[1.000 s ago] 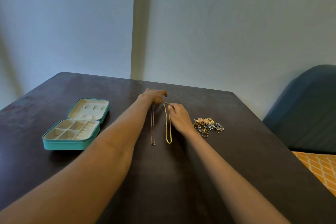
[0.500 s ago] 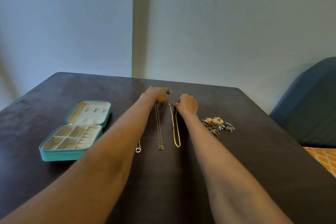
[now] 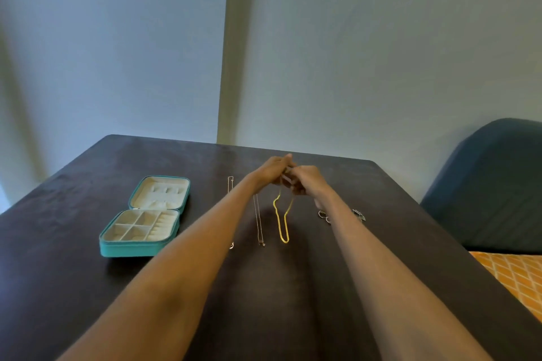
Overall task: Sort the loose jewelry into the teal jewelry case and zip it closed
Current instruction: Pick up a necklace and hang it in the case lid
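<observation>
On dark table, teal case.

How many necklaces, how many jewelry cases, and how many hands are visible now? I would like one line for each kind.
Necklaces: 3 (gold chain, thin chain, thin chain at left)
Teal jewelry case: 1
Hands: 2 (left hand, right hand)
Total: 6

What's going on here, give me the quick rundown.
A person is sorting jewelry at a dark table. Both hands, left hand and right hand, meet at the far end of a gold chain and pinch its top, with its lower loop on the table. Two thin necklaces lie beside it, and small rings sit to the right. The teal jewelry case lies open and looks empty.
</observation>
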### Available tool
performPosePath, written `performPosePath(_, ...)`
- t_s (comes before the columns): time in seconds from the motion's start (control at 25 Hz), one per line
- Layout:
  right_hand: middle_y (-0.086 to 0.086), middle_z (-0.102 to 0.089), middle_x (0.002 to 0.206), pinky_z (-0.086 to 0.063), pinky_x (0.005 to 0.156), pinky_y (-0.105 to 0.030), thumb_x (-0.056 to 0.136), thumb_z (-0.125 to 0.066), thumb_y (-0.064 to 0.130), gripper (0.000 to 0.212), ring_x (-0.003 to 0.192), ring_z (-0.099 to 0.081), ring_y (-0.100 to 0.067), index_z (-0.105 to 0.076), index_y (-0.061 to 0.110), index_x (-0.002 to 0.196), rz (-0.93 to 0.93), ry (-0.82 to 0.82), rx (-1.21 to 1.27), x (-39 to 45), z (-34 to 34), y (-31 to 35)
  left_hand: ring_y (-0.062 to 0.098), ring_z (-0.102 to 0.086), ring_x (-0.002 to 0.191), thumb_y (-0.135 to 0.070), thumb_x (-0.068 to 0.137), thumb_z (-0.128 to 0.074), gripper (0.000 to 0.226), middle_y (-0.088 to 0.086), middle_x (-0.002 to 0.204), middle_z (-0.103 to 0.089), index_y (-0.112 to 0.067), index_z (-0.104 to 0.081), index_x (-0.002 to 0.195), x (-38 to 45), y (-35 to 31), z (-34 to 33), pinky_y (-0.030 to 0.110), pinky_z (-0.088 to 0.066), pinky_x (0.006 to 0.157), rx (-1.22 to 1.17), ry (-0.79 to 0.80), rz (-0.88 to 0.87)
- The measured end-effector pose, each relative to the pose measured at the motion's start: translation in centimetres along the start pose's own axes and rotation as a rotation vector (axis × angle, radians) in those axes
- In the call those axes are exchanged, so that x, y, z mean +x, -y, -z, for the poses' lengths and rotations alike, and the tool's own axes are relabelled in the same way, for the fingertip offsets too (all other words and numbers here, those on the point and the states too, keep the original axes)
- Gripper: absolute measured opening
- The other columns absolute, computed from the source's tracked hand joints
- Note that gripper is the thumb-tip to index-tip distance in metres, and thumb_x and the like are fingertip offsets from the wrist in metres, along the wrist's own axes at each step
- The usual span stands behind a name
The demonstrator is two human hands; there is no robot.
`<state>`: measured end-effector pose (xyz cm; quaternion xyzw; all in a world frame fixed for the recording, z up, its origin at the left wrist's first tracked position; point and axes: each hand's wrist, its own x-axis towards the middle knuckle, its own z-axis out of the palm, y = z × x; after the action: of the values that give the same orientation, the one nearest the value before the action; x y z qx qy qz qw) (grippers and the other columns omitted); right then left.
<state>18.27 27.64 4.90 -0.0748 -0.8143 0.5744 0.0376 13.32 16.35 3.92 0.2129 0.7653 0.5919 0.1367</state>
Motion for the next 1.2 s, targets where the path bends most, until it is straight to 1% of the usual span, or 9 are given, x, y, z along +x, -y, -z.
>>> performPosePath(0.16, 0.002, -0.038, 0.055, -0.025, 0.043, -0.022, 0.089, -0.05, 0.014, 0.027, 0.046, -0.03, -0.012, -0.042, 0.016, 0.063, 0.034, -0.022, -0.066, -2.9, 1.2, 3.0, 0.013, -0.048, 0.051, -0.053, 0.097, -0.025, 0.055, 0.003, 0.06, -0.046, -0.009, -0.057, 0.089, -3.5, -2.1, -0.6, 0.029, -0.053, 0.064, -0.239, 0.07, 0.067)
performPosePath(0.28, 0.001, -0.028, 0.057, -0.018, 0.046, -0.024, 0.087, -0.045, 0.01, 0.03, 0.05, -0.022, -0.013, -0.031, 0.02, 0.062, 0.07, -0.117, -0.174, -4.3, 2.1, 3.9, 0.009, -0.031, 0.045, -0.056, 0.095, -0.027, 0.051, -0.005, 0.051, -0.03, -0.013, -0.051, 0.082, -5.7, -3.8, 0.2, 0.023, -0.043, 0.051, -0.281, 0.097, 0.124)
performPosePath(0.44, 0.001, -0.02, 0.054, -0.016, 0.051, -0.029, 0.085, -0.041, 0.009, 0.036, 0.053, -0.017, -0.017, -0.023, 0.023, 0.057, 0.12, -0.242, -0.348, -5.6, 3.1, 3.1, 0.006, -0.028, 0.039, -0.042, 0.098, -0.041, 0.038, -0.007, 0.046, -0.031, -0.015, -0.044, 0.071, -7.5, -4.8, 2.0, 0.017, -0.028, 0.039, -0.429, 0.087, 0.113)
performPosePath(0.52, -0.001, -0.022, 0.056, -0.016, 0.051, -0.026, 0.087, -0.044, 0.01, 0.031, 0.054, -0.017, -0.016, -0.035, 0.021, 0.058, 0.12, -0.204, -0.351, -6.4, 3.0, 2.8, 0.006, -0.031, 0.038, -0.036, 0.098, -0.043, 0.033, -0.006, 0.046, -0.036, -0.014, -0.047, 0.074, -8.2, -5.1, 2.3, 0.017, -0.03, 0.037, -0.556, 0.038, 0.077)
performPosePath(0.64, 0.0, -0.035, 0.056, -0.024, 0.048, -0.024, 0.092, -0.053, 0.019, 0.016, 0.052, -0.029, -0.013, -0.067, 0.016, 0.083, 0.145, -0.064, -0.373, -8.2, 1.9, 3.3, 0.013, -0.056, 0.05, -0.028, 0.099, -0.045, 0.026, 0.001, 0.062, -0.061, -0.009, -0.056, 0.083, -9.0, -5.3, 2.0, 0.024, -0.053, 0.049, -0.834, -0.078, -0.002)
performPosePath(0.76, 0.006, -0.043, 0.056, -0.029, 0.046, -0.022, 0.093, -0.054, 0.025, 0.022, 0.051, -0.036, -0.009, -0.073, 0.014, 0.093, 0.209, -0.001, -0.37, -9.3, 0.1, 4.0, 0.025, -0.068, 0.088, -0.022, 0.099, -0.045, 0.024, 0.011, 0.092, -0.068, -0.004, -0.06, 0.092, -9.1, -4.9, 1.7, 0.031, -0.06, 0.068, -1.068, -0.167, -0.087)
performPosePath(0.84, 0.006, -0.043, 0.055, -0.028, 0.045, -0.021, 0.092, -0.056, 0.026, 0.02, 0.05, -0.036, -0.009, -0.071, 0.016, 0.083, 0.233, 0.057, -0.374, -9.7, -1.1, 4.2, 0.027, -0.064, 0.099, -0.019, 0.098, -0.045, 0.023, 0.014, 0.103, -0.065, -0.002, -0.06, 0.094, -9.2, -4.6, 1.7, 0.032, -0.058, 0.073, -1.048, -0.209, -0.104)
performPosePath(0.96, 0.003, -0.046, 0.056, -0.029, 0.051, -0.023, 0.089, -0.06, 0.028, 0.03, 0.05, -0.038, -0.009, -0.058, 0.018, 0.061, 0.288, 0.11, -0.434, -9.7, -2.5, 4.7, 0.025, -0.065, 0.094, -0.018, 0.098, -0.047, 0.023, 0.017, 0.115, -0.063, -0.001, -0.062, 0.101, -9.3, -3.9, 2.1, 0.032, -0.054, 0.081, -0.765, -0.242, -0.06)
performPosePath(1.2, 0.002, -0.04, 0.049, -0.024, 0.038, -0.016, 0.089, -0.063, 0.031, 0.041, 0.038, -0.031, -0.005, -0.048, 0.015, 0.054, 0.293, 0.0, -0.229, -10.2, -2.0, 6.4, 0.013, -0.062, 0.064, -0.019, 0.099, -0.042, 0.026, 0.01, 0.084, -0.063, -0.002, -0.061, 0.105, -11.1, -4.8, 2.9, 0.028, -0.056, 0.068, -0.49, -0.058, 0.018)
